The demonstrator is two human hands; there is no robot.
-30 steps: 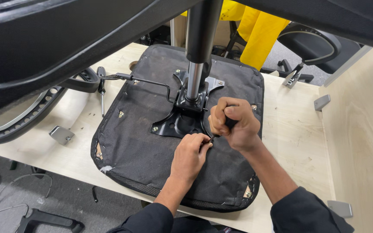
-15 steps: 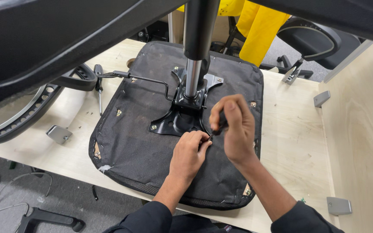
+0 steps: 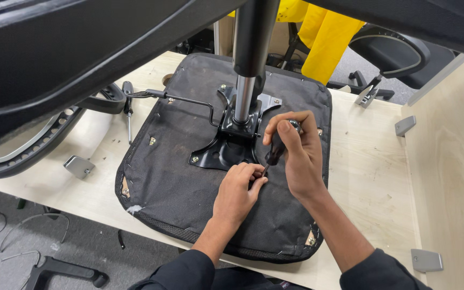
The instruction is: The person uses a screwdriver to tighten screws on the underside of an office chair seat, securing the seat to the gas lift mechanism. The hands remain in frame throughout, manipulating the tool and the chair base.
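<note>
An upturned office chair seat (image 3: 189,182) with black fabric underside lies on a pale wooden table (image 3: 366,177). A black metal mechanism plate (image 3: 224,147) with a gas lift column (image 3: 245,91) is mounted at its middle. My right hand (image 3: 296,153) grips the dark handle of a screwdriver (image 3: 276,152), tip pointing down near the plate's right edge. My left hand (image 3: 238,190) has its fingers pinched around the screwdriver's shaft near the tip, resting on the fabric.
A black lever rod (image 3: 186,102) sticks out left from the plate. A second screwdriver (image 3: 128,115) lies left of the seat, near a mesh chair back (image 3: 33,145). Small grey metal brackets (image 3: 79,166) sit on the table. Yellow cloth (image 3: 323,37) hangs behind.
My right hand has turned on the screwdriver handle, shifting from a closed fist to fingers wrapped over the top. My left hand stays at the tip.
</note>
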